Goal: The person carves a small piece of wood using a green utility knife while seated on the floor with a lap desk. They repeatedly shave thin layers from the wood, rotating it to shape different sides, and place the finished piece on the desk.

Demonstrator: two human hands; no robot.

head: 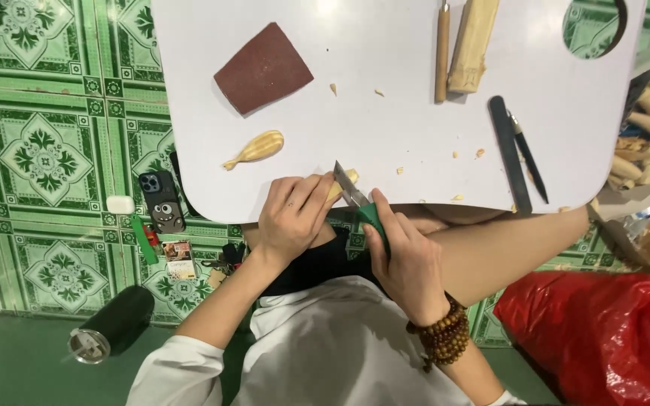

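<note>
The left hand point(293, 219) is clenched around a small pale wood piece point(344, 183) at the near edge of the white worktop point(385, 128), with only the piece's tip showing past the fingers point(306, 194). The right hand point(408, 259) grips the green handle of a carving knife point(359, 201), fingers wrapped tight, the blade laid against the exposed end of the wood. The wood looks light, stiff and dry, so it should sit firmly in a closed fist, though being so small it leaves little to hold; the safest grip seems to be well back from the tip, with the fingers kept behind the edge. Further up the worktop lie a carved wooden figure point(257, 148), a sheet of brown sandpaper point(263, 68), a rough wooden block point(473, 43), a wooden-handled tool point(441, 53), a dark file point(509, 150) and scattered chips. On the green tiled floor point(39, 150) to the left rest a phone point(162, 201) and a dark tumbler point(112, 325); a red bag point(596, 331) sits to the right.
</note>
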